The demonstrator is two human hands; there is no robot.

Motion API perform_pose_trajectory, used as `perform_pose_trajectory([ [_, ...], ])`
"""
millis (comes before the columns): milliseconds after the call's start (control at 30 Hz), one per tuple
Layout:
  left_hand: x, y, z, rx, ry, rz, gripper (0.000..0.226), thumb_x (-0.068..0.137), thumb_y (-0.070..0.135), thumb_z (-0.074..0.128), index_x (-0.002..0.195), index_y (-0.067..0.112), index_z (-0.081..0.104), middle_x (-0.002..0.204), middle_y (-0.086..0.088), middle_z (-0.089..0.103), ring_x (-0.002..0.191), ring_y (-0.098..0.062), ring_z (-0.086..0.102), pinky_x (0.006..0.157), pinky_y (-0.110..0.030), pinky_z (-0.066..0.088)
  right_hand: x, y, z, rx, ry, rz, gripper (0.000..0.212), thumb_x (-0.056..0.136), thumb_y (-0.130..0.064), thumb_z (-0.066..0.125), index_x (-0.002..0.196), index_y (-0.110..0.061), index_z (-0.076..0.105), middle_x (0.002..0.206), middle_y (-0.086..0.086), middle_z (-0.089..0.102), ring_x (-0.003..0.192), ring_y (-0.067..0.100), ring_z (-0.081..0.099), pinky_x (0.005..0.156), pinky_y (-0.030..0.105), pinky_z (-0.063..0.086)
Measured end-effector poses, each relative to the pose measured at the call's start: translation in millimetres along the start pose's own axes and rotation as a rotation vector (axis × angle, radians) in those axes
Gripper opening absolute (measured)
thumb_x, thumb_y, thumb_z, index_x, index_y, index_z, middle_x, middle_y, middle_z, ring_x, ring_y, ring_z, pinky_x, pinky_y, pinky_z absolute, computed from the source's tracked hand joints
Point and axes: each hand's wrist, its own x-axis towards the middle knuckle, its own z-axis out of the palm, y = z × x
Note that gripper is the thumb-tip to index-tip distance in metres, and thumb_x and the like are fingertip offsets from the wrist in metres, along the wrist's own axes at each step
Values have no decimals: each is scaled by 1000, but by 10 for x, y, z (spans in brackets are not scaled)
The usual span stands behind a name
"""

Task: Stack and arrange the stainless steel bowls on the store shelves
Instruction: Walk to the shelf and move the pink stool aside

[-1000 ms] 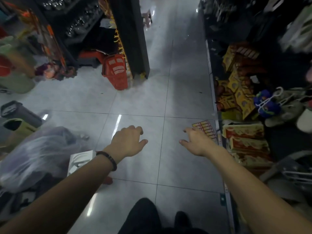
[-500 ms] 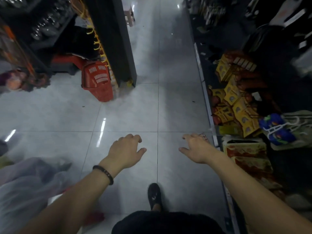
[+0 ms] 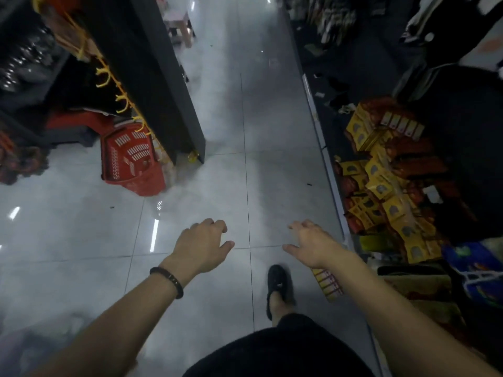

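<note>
My left hand (image 3: pixel 200 247) and my right hand (image 3: pixel 310 244) hang out in front of me over the grey tiled aisle floor, fingers loosely curled, both holding nothing. A dark bracelet sits on my left wrist. Shiny stainless steel bowls (image 3: pixel 24 63) show as blurred glints on a dark shelf at the far upper left, well away from both hands. My right foot in a black shoe (image 3: pixel 279 284) is stepped forward on the floor below my right hand.
A black shelf end panel (image 3: pixel 163 91) with yellow hooks stands left of the aisle, a red shopping basket (image 3: pixel 130 161) leaning at its base. Yellow and orange packets (image 3: pixel 381 186) pile on the low right shelf. A pink stool (image 3: pixel 178 23) stands far down the aisle.
The view has moved forward down the aisle and turned right; the plastic bag and bins at left have slid out of view. My right foot has stepped ahead. Both hands stay empty.
</note>
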Motion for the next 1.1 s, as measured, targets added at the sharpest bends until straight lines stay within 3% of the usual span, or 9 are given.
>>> perform_pose_trajectory([
  [367,2203,16,-1346,12,28,-38,52,101,63,53,139,28,57,135,-2,61,116,-28,64,94,-43,55,2032,162,-1816,-41,-14,-22,75,101,-60,56,161,-20,36,156,16,43,140,36,46,113,47,45],
  [733,4771,-684,-2562,14,35,-28,53,101,65,51,138,28,55,136,-4,63,116,-29,65,96,-46,57,4350,-379,-3582,-91,10,12,77,103,-57,53,161,-13,30,157,19,43,140,37,46,113,49,45],
  [1100,7118,-1035,-3871,-11,3,-24,54,101,62,52,141,26,55,139,-4,60,121,-30,62,99,-46,53,6212,-571,-5307,-83,18,14,67,105,-52,57,160,-22,35,158,13,43,141,35,48,114,49,45],
])
